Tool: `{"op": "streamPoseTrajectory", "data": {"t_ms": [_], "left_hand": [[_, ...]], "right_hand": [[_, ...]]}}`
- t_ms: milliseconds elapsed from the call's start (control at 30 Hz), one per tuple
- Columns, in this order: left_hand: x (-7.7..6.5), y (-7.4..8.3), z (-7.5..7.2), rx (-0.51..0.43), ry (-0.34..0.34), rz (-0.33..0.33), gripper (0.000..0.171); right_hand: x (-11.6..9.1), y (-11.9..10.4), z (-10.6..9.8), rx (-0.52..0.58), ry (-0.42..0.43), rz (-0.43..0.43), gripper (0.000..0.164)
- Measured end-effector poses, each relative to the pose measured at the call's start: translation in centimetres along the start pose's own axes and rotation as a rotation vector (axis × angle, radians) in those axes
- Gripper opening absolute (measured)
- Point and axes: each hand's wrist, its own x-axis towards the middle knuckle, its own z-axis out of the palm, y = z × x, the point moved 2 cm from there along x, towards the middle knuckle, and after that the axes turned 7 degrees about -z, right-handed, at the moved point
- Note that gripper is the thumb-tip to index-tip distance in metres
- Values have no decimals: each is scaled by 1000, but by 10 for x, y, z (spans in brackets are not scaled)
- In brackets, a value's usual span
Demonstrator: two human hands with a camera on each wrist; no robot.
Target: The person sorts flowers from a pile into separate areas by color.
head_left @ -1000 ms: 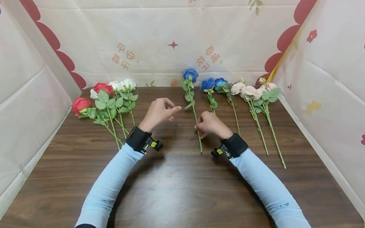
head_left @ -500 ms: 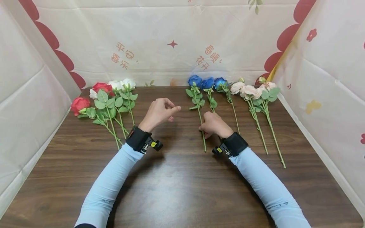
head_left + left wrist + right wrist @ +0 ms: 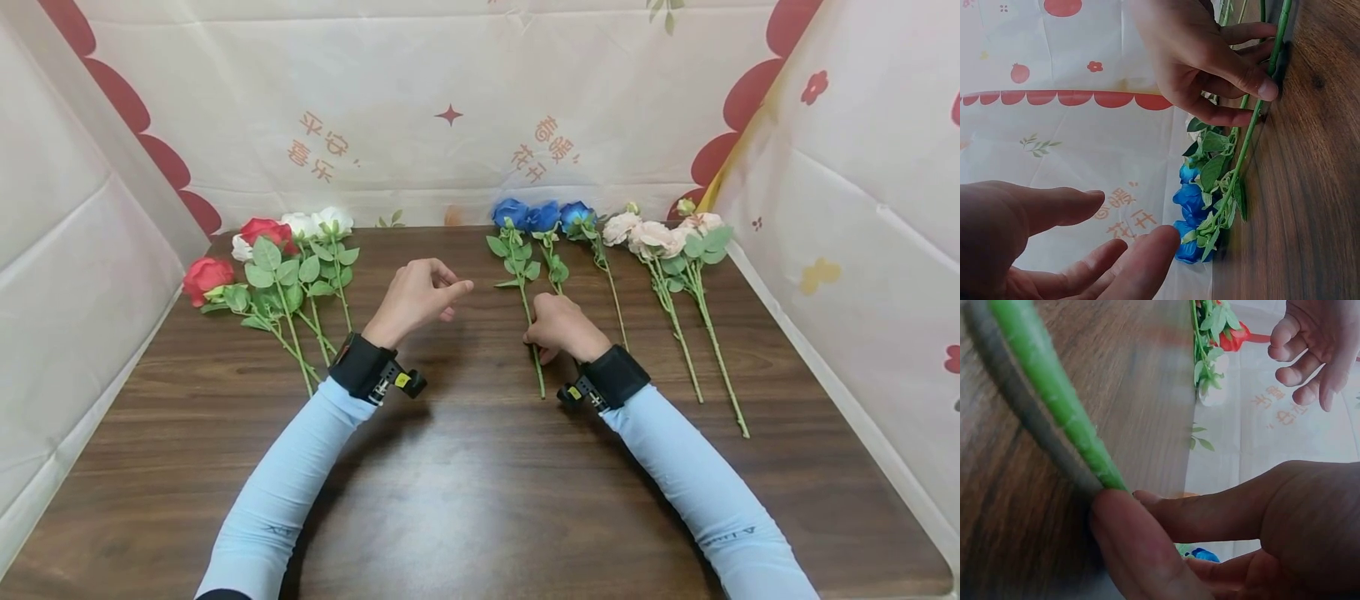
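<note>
While the right hand [image 3: 564,327] pinches the lower stem of a blue rose [image 3: 515,265] between its thumb and fingers, the left hand [image 3: 418,300] is held in the air well to the left, with its thumb and fingers apart and loosely bent. The two hands are separate from each other, and the pinched flower is located between them, closer to the right one. Its bloom points to the far edge of the wooden table [image 3: 450,508], and its stem end points toward the person. From the right wrist the stem appears just above its own shadow, but this view is blurred, so I cannot tell whether the stem touches the wood.

Directly to the right of this flower, a second blue rose [image 3: 557,268] lies with its stem partly hidden by the right hand, and a third blue rose [image 3: 577,217] lies beside it. Further right are pale pink roses [image 3: 652,240]. On the left side, red roses [image 3: 267,235] and white roses [image 3: 332,221] lie together, their stems crossing.
</note>
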Motion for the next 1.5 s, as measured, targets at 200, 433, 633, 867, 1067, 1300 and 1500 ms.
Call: {"op": "streamPoseTrajectory", "data": {"t_ms": [200,433,633,867,1067,1300,1500], "left_hand": [[1,0,1,-2,5,9,32],[1,-1,1,12,8,17,31],[-1,-1,0,23,19,30,30],[0,-1,-1,31,30,44,30],[0,-1,-2,53,30,39,30],[4,-5,-3,122,57,32,33],[10,-15,-8,256,126,28,33]], "right_hand": [[1,2,0,-1,16,-13,15],[0,2,1,3,35,-7,18],[0,0,2,-20,38,-3,21],[-1,-4,-1,-55,51,-5,24],[-5,-4,-5,-47,104,-11,20],[-2,-10,-5,-47,120,-77,31],[-1,-17,1,-43,88,-107,33]]}}
